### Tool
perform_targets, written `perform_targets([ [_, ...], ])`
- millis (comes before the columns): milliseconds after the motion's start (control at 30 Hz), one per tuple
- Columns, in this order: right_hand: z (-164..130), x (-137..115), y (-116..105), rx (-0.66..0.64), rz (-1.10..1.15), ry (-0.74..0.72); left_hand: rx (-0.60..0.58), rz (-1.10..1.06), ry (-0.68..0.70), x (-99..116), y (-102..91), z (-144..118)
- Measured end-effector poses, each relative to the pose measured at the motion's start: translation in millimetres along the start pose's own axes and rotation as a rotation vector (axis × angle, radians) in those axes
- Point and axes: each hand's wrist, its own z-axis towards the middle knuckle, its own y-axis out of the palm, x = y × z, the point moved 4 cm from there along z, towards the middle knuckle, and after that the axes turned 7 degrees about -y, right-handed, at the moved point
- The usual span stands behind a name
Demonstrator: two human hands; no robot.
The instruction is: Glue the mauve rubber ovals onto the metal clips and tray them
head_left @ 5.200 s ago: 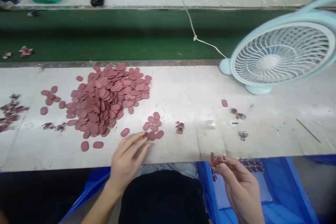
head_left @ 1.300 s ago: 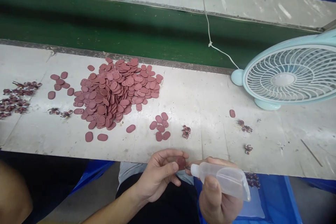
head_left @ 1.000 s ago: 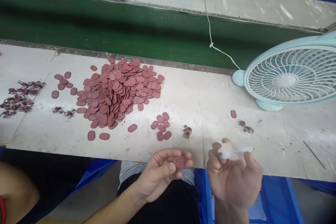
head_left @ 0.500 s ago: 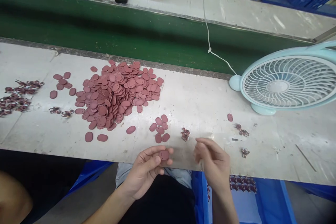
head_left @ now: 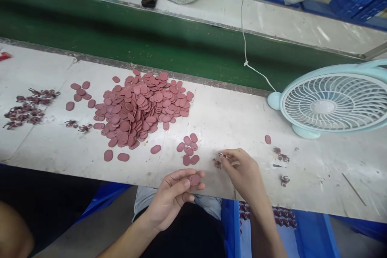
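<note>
Between the thumb and fingers of my left hand (head_left: pixel 173 195) is a reddish oval disc (head_left: pixel 195 179) with small holes, held just over the table's front edge. My right hand (head_left: pixel 243 171) pinches a small dark-red and white figure piece (head_left: pixel 223 155) with thumb and forefinger. Right below those fingertips lies a small clump of similar pieces (head_left: pixel 217 164). Several loose oval discs (head_left: pixel 189 151) lie on the table beyond my left hand. A large heap of the same discs (head_left: pixel 136 109) is spread farther left.
A light-blue fan (head_left: pixel 323 107) stands at the right, its white cord (head_left: pixel 245 48) running up. More small figure pieces (head_left: pixel 27 109) lie at the far left, others (head_left: pixel 281 155) at the right. A blue tray (head_left: pixel 317 234) with rows of pieces sits below the front edge.
My right hand has moved to the small clump and taken hold of a piece there. My left hand keeps the disc. The whole view has shifted slightly.
</note>
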Motion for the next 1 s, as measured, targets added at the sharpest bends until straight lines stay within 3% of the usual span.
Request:
perform_targets([
  [133, -35.0, -23.2, -8.6, 0.085, 0.358, 0.01, -0.019, 0.007, -0.004, -2.7, 0.7, 1.5],
  [233, -56.1, -40.2, 3.0, 0.014, 0.618, 0.034, -0.006, 0.051, 0.02, -4.5, 3.0, 1.9],
  [333, -65.2, -46.0, 17.4, -0.003, 0.749, 0.158, 0.004, 0.115, 0.068, -4.1, 7.7, 1.0],
  [500, -65.1, -47.1, 25.5, 0.043, 0.773, 0.183, 0.005, 0.142, 0.086, -3.9, 14.4, 0.2],
  [800, -61.7, -49.4, 18.0, -0.059, 0.732, 0.164, 0.013, 0.204, 0.119, -4.2, 16.4, 4.9],
  [1000, -59.9, -46.6, 18.6, -0.123, 0.775, 0.225, 0.007, 0.263, 0.16, -5.3, 15.0, 3.3],
])
